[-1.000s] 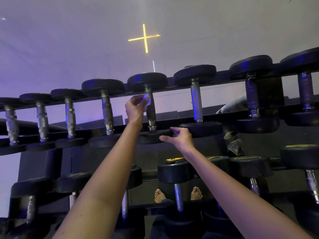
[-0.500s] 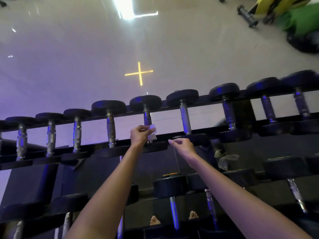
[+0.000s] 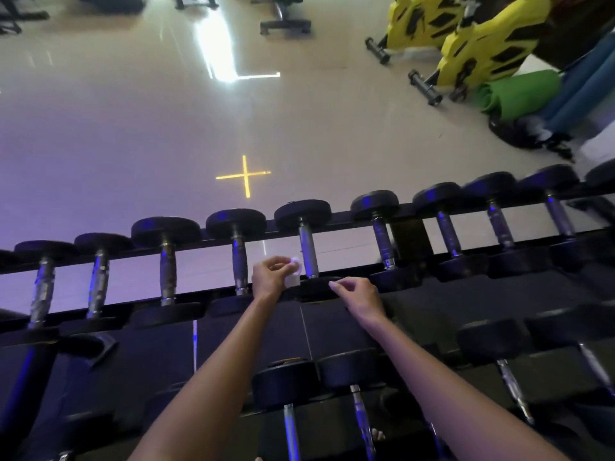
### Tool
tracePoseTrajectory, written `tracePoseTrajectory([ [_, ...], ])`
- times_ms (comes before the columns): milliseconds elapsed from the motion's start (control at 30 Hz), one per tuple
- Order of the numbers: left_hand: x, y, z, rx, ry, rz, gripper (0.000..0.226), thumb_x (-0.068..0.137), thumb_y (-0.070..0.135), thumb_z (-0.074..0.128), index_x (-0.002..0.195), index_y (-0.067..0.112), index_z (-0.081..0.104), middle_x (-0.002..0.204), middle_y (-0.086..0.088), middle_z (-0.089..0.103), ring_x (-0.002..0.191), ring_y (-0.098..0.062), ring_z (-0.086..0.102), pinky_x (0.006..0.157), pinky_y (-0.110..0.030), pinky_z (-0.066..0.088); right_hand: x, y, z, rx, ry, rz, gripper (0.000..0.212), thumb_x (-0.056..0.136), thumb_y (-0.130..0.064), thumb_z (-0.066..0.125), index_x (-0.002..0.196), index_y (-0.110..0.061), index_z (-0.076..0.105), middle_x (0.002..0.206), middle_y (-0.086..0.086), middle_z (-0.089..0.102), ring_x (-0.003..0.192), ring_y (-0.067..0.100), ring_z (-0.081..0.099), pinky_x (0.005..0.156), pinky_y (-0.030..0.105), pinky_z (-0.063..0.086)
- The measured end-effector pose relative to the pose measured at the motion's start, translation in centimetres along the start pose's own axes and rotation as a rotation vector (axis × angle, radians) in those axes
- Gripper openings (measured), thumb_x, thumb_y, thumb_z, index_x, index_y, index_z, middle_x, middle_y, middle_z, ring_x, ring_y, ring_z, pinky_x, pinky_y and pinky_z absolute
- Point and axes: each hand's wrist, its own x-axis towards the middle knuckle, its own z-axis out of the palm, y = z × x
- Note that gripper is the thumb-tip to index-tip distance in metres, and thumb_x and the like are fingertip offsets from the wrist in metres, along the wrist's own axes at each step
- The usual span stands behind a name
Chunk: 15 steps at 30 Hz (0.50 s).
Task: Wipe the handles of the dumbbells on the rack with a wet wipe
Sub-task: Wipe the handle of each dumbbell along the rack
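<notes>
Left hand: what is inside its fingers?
A small white wet wipe, pinched by the left hand beside a dumbbell handle. Its ends stick out; the middle part is covered by the fingers.

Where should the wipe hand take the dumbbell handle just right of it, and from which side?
Likely mid-shaft on the metal handle, between its two black heads, coming from the left: the left hand holding the wet wipe is beside it there.
</notes>
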Motion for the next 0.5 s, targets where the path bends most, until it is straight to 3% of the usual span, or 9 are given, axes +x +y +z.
tracePoseTrajectory([
  [200, -0.5, 0.9, 3.5, 0.077, 0.111, 0.039, 0.018, 0.076, 0.013, 0.077, 0.087, 0.012, 0.063, 0.084, -0.010, 0.067, 0.071, -0.015, 0.060, 0.057, -0.026, 0.045, 3.4, 1.7, -2.2, -0.088, -0.099, -0.130, 0.032, 0.088, -0.033, 0.063, 0.109, -0.009, 0.069, 0.108, 0.008, 0.070, 0.103, 0.022, 0.063, 0.086, 0.028, 0.047],
  [367, 0.2, 0.9, 6.1, 0.249, 0.234, 0.055, 0.019, 0.072, 0.011, 0.079, 0.075, 0.019, 0.062, 0.083, -0.009, 0.066, 0.078, -0.021, 0.060, 0.070, -0.036, 0.051, 5.8, 3.6, -3.1, -0.163, -0.204, -0.090, 0.040, 0.089, -0.039, 0.061, 0.117, -0.012, 0.064, 0.117, 0.009, 0.066, 0.110, 0.024, 0.060, 0.087, 0.030, 0.047],
  [433, 0.2, 1.4, 7.2, 0.364, 0.192, 0.101, 0.015, 0.077, 0.007, 0.074, 0.079, 0.017, 0.063, 0.083, -0.005, 0.066, 0.078, -0.019, 0.061, 0.070, -0.028, 0.051, 6.5, 4.2, -2.7, -0.188, -0.270, -0.033, 0.043, 0.089, -0.043, 0.059, 0.115, -0.009, 0.062, 0.116, 0.011, 0.065, 0.109, 0.028, 0.059, 0.083, 0.032, 0.046],
  [500, 0.2, 1.8, 8.0, 0.500, 0.143, 0.168, 0.015, 0.081, 0.000, 0.064, 0.089, 0.013, 0.067, 0.088, -0.006, 0.067, 0.078, -0.015, 0.061, 0.065, -0.011, 0.046, 6.9, 4.2, -2.2, -0.199, -0.327, 0.019, 0.049, 0.089, -0.046, 0.057, 0.114, -0.004, 0.059, 0.117, 0.015, 0.063, 0.110, 0.031, 0.057, 0.081, 0.032, 0.045],
])
